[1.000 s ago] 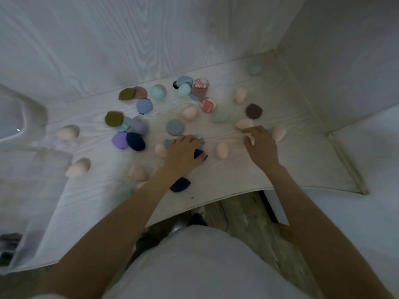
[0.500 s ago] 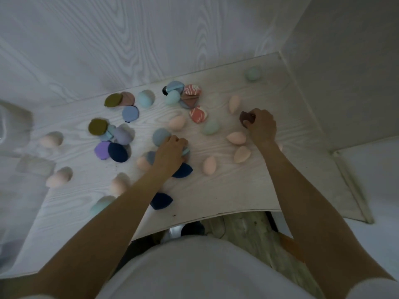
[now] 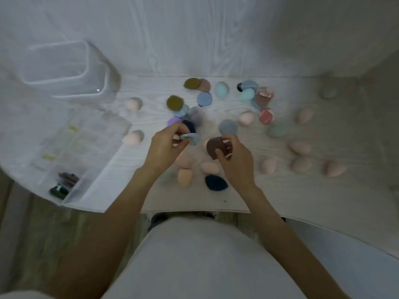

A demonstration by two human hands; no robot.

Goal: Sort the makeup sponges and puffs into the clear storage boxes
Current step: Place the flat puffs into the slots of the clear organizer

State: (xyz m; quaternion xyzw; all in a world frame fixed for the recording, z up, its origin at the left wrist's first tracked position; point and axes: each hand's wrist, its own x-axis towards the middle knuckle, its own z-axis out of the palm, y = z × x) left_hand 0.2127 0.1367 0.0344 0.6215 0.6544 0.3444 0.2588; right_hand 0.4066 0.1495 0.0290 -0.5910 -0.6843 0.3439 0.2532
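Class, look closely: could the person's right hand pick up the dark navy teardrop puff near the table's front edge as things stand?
Probably not yet: the right hand already holds a brown round puff. The dark navy teardrop puff lies uncovered just below it.

The picture is dim and a little grey, with a cool blue tone on the left and a warmer grey tone on the right. The light is soft and even; I cannot tell where it comes from. Shadows under the sponges point(image 3: 246, 118) are weak and short. One small bright glint sits on the clear box point(image 3: 98, 90). The whole frame is soft, and the left hand point(image 3: 166, 145) and right hand point(image 3: 235, 160) look slightly smeared. The wide lens bends the table point(image 3: 280, 190) edge, and the corners are darker and more blurred.
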